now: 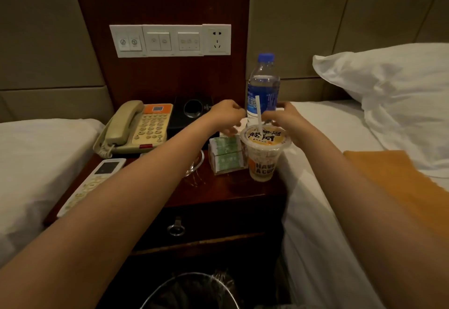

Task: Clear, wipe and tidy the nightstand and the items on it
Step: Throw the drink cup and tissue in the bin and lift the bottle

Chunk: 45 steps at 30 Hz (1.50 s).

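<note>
Behind the cup (263,153), your left hand (224,116) and right hand (285,119) curl, seemingly pinching something white beside the bottle (263,85).

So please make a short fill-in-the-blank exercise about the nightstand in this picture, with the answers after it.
1. The water bottle has a ____ cap.
2. A white ____ sticks up out of the drink cup.
3. The telephone stands at the back of the nightstand, on its ____ side.
4. The remote control lies in front of the ____.

Answers: blue; straw; left; telephone
</note>
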Available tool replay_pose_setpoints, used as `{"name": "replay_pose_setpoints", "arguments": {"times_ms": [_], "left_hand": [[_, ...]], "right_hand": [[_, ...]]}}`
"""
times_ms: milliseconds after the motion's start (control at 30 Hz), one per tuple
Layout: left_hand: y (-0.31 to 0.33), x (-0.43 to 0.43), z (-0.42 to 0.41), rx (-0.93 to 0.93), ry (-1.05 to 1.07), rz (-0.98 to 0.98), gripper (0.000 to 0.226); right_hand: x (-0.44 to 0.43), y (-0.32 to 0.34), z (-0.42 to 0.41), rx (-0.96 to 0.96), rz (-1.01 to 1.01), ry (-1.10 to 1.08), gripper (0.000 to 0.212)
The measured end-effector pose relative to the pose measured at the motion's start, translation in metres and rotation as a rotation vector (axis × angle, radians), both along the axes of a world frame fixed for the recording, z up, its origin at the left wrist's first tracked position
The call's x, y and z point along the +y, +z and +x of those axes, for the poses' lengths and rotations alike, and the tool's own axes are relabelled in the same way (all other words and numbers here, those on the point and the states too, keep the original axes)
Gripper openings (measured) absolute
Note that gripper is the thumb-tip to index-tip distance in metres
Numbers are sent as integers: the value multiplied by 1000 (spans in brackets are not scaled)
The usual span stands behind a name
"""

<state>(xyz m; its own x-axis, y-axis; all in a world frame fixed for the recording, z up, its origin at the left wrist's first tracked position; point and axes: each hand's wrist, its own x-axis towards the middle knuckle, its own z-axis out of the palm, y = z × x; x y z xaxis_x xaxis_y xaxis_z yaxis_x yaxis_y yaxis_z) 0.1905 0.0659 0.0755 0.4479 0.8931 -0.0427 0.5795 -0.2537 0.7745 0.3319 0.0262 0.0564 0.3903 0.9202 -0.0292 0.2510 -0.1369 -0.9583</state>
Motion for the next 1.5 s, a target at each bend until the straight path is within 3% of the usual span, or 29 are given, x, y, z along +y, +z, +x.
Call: {"name": "replay_pose_setpoints", "arguments": {"times_ms": [67, 133, 333, 467, 700, 800, 1033, 1200, 1333, 1433, 1500], "left_hand": [[-1, -4, 1, 111, -46, -54, 29], [1, -11, 1, 80, -69, -103, 19], [8, -32, -4, -77, -63, -103, 21], [11, -50, -23, -137, -93, -129, 24], [-9, -83, -84, -72, -103, -173, 23], [-31, -101, -112, 8, -66, -150, 21], [-96, -126, -157, 100, 20, -301, 16], [-147, -139, -176, 184, -40, -544, 13], [-187, -151, -179, 260, -21, -576, 12], [-213, -156, -175, 418, -48, -627, 14], [-218, -155, -171, 542, -61, -607, 28]], "right_hand": [[-6, -3, -5, -86, -153, -9, 51], [-14, -3, -8, -143, -260, -51, 48], [-34, 4, -16, -363, -171, -149, 36], [-53, 8, -28, -276, -162, -122, 27], [-85, -18, -82, -126, -178, 30, 20], [-102, -42, -106, 29, -253, 155, 10], [-125, -103, -146, 119, -412, 355, 21], [-138, -142, -171, -40, -537, 425, 19], [-139, -176, -186, -259, -618, 467, 23], [-142, -197, -194, -246, -720, 501, 17], [-142, -206, -193, -290, -771, 482, 15]]}}
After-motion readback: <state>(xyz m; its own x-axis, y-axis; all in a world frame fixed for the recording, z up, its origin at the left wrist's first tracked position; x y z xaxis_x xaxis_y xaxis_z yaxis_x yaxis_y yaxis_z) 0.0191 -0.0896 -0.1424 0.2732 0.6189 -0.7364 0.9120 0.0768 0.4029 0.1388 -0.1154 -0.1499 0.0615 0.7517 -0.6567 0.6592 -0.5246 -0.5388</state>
